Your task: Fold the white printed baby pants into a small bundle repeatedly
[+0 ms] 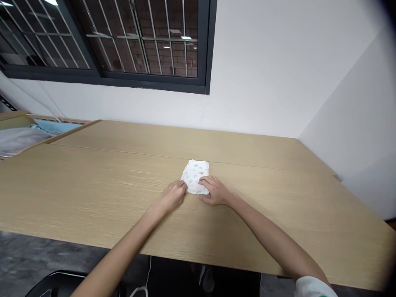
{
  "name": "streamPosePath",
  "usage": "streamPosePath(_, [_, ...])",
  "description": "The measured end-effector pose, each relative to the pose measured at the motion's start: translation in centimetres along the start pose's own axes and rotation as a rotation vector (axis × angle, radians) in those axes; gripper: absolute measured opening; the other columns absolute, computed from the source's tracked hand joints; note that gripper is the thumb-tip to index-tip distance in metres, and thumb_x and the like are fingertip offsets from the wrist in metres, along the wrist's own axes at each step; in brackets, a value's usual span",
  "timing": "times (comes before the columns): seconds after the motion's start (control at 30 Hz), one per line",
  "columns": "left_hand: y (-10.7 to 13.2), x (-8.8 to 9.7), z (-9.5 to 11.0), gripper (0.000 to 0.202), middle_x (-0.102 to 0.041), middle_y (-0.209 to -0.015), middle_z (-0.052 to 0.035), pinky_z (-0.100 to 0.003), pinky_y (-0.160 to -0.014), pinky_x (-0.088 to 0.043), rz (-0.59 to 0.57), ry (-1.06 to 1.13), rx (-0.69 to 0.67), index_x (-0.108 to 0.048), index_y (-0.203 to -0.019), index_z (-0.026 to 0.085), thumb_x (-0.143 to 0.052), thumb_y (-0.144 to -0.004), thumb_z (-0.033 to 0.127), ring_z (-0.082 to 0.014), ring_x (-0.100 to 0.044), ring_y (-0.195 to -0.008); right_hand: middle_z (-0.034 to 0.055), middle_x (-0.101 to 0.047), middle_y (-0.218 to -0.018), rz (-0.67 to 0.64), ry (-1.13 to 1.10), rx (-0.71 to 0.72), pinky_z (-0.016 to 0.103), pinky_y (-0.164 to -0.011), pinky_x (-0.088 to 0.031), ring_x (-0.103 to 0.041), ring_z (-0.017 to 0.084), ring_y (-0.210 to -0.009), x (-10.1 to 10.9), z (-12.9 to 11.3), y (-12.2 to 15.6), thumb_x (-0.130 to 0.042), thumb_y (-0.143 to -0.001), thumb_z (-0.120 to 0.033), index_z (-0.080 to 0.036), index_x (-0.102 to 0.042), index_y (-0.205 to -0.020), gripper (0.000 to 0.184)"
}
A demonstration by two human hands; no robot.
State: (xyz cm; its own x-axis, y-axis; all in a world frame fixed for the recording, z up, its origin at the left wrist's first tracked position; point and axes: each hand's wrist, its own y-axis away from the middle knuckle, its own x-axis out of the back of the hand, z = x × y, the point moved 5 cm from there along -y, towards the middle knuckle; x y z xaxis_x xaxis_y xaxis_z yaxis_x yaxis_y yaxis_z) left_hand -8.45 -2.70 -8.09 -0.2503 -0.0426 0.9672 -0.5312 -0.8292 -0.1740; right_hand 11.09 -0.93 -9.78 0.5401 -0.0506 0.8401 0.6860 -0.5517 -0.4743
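A small folded white cloth (194,173) with a scattered pale print lies flat on the wooden table (93,181), a little right of the middle of the view. At its lower left corner, my left hand (175,194) is closed, with the fingertips pinching the edge. My right hand (215,190) is at the lower right corner. Its fingers rest on top of the cloth, while the thumb is apart, just below the near edge.
A seam runs across the table behind the cloth. At the far left stands a wooden-edged bin (71,131) holding blue and pale fabric. A white wall (262,74) and a barred window (148,41) rise behind. A black chair (58,284) and a white cable (148,272) are below the front edge.
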Motion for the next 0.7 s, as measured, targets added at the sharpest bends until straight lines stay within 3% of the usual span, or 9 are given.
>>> streamPosePath(0.1, [-1.1,1.0,-0.7,0.026,-0.071,-0.115,-0.0162,-0.043,-0.101,-0.050,-0.015,0.039,-0.026,-0.066,-0.108,0.016,-0.042,-0.098,0.018,-0.0285,-0.066,-0.111,0.0176,-0.060,-0.137,0.031,-0.037,-0.028,0.047,-0.108,-0.043,-0.054,0.033,-0.129,-0.3,0.6,0.1,-0.069,-0.076,-0.022,-0.016,-0.057,-0.131,0.057])
streamPosePath(0.23, [-1.8,2.5,-2.6,0.035,-0.067,-0.134,-0.0127,-0.041,-0.105,-0.047,-0.067,0.396,0.039,-0.066,-0.112,0.020,-0.040,-0.103,0.042,-0.0280,-0.063,-0.121,0.0141,-0.066,-0.130,0.102,-0.104,-0.105,0.044,-0.106,-0.045,-0.058,0.029,-0.126,-0.4,1.6,0.2,-0.060,-0.080,-0.012,-0.018,-0.060,-0.126,0.046])
streamPosePath(0.3, [-1.8,2.6,-3.7,0.038,-0.062,-0.143,-0.0103,-0.041,-0.109,-0.045,-0.136,0.542,0.084,-0.066,-0.112,0.022,-0.051,-0.097,0.054,-0.0296,-0.060,-0.127,0.0126,-0.069,-0.124,0.139,-0.149,-0.155,0.043,-0.103,-0.047,-0.062,0.027,-0.120,-0.3,2.1,0.1,-0.055,-0.086,-0.012,-0.020,-0.061,-0.122,0.037])
streamPosePath(0.37, [-1.8,2.5,-4.5,0.052,-0.061,-0.144,-0.0098,-0.040,-0.108,-0.045,-0.188,0.591,0.115,-0.067,-0.119,0.023,-0.070,-0.082,0.060,-0.0317,-0.059,-0.127,0.0110,-0.071,-0.120,0.160,-0.210,-0.205,0.041,-0.099,-0.049,-0.065,0.026,-0.114,-0.3,2.4,0.0,-0.052,-0.094,-0.016,-0.021,-0.062,-0.119,0.027])
streamPosePath(0.47, [-2.4,2.1,-5.4,0.071,-0.069,-0.130,-0.0103,-0.039,-0.099,-0.050,-0.170,0.648,0.153,-0.068,-0.124,0.022,-0.084,-0.063,0.055,-0.0323,-0.064,-0.116,0.0062,-0.073,-0.103,0.178,-0.294,-0.318,0.035,-0.084,-0.051,-0.069,0.024,-0.093,0.0,3.1,-0.6,-0.049,-0.101,-0.026,-0.023,-0.062,-0.115,0.019])
streamPosePath(0.57, [-4.3,1.3,-6.3,0.058,-0.076,-0.103,-0.0077,-0.036,-0.083,-0.053,-0.114,0.742,0.222,-0.074,-0.110,0.018,-0.081,-0.065,0.053,-0.0285,-0.068,-0.094,0.0019,-0.069,-0.083,0.216,-0.299,-0.456,0.031,-0.069,-0.047,-0.064,0.022,-0.072,0.5,4.4,-1.6,-0.049,-0.102,-0.035,-0.023,-0.061,-0.110,0.019])
streamPosePath(0.7, [-7.7,0.3,-7.7,0.047,-0.074,-0.088,-0.0055,-0.033,-0.075,-0.053,0.006,0.760,0.323,-0.072,-0.098,0.014,-0.075,-0.069,0.051,-0.0242,-0.067,-0.083,0.0029,-0.068,-0.081,0.276,-0.262,-0.603,0.030,-0.066,-0.046,-0.062,0.021,-0.071,0.6,7.2,-3.5,-0.051,-0.101,-0.041,-0.022,-0.061,-0.102,0.021])
